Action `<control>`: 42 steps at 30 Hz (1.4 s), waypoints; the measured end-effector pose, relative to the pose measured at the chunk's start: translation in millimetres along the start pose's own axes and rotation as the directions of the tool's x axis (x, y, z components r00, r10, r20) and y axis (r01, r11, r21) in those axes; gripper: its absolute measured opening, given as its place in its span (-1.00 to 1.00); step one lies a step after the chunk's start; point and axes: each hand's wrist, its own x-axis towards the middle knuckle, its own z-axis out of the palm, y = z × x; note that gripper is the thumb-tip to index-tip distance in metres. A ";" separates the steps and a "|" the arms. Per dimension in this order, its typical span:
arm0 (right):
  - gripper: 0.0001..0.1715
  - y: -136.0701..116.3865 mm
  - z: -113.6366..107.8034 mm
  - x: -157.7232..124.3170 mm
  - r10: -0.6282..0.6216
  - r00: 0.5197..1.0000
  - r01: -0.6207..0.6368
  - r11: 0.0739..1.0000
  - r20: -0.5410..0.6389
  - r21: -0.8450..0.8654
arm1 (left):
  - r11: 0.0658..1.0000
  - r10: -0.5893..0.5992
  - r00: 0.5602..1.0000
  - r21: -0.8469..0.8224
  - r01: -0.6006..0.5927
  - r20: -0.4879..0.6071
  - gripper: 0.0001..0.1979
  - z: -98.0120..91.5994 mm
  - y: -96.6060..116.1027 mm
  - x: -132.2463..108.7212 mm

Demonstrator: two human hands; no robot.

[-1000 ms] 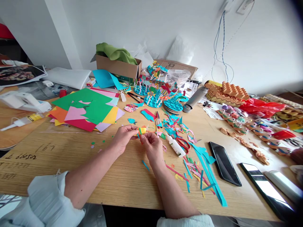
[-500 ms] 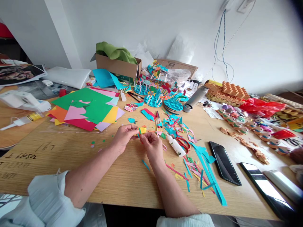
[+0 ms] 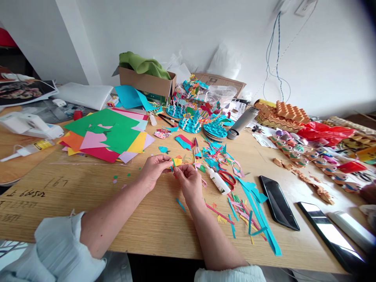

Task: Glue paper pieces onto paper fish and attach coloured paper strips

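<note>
Yellow piece (image 3: 178, 161) in the head view, the only view I have: it sits between my two hands, just above the surface (image 3: 149, 229), with narrow green and blue bands across it. I judge it to be thin paper, nearly weightless, bendy rather than stiff and easy to crease or tear. It should not slip much in dry fingers, though any wet glue on it would make it tacky; I cannot see whether there is any. The rim is the place to hold it, with a light pinch that leaves the middle flat.

My left grip (image 3: 152, 171) is clamped on its left end, thumb and forefinger pressed together with the paper between them. My right grip (image 3: 190, 184) is also pinched together, on the near edge by the bands; my fingertips hide how much paper lies inside. Neither is spread, and the two sets of fingertips almost meet.

Near my right grip lie the glue bottle (image 3: 218, 181) and the scissors (image 3: 229, 180), with loose strips (image 3: 233, 231) closer to me. A blue fish (image 3: 163, 149) lies flat beyond my left fingers.
</note>
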 end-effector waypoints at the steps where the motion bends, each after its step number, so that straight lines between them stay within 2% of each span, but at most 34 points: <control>1: -0.61 0.1 0.0 0.1 0.002 1.000 -0.002 1.000 -0.001 -0.002 | 1.000 -0.002 1.000 -0.005 0.002 -0.001 -0.74 -0.1 -0.2 0.1; 19: -0.58 1.4 -0.9 -0.7 0.022 1.000 -0.021 0.999 0.015 -0.032 | 0.999 -0.016 0.998 -0.044 0.014 -0.058 -0.72 2.4 5.6 -1.9; 25: -0.56 -1.1 -0.4 -1.3 0.053 0.999 -0.053 0.997 0.001 -0.054 | 0.999 -0.025 0.998 -0.047 0.022 -0.059 -0.71 2.0 5.5 -2.4; 42: -0.58 -1.4 -1.3 -1.7 0.048 0.999 -0.045 0.994 0.023 -0.099 | 0.998 -0.028 0.999 -0.054 0.026 -0.045 -0.74 0.2 7.2 -3.1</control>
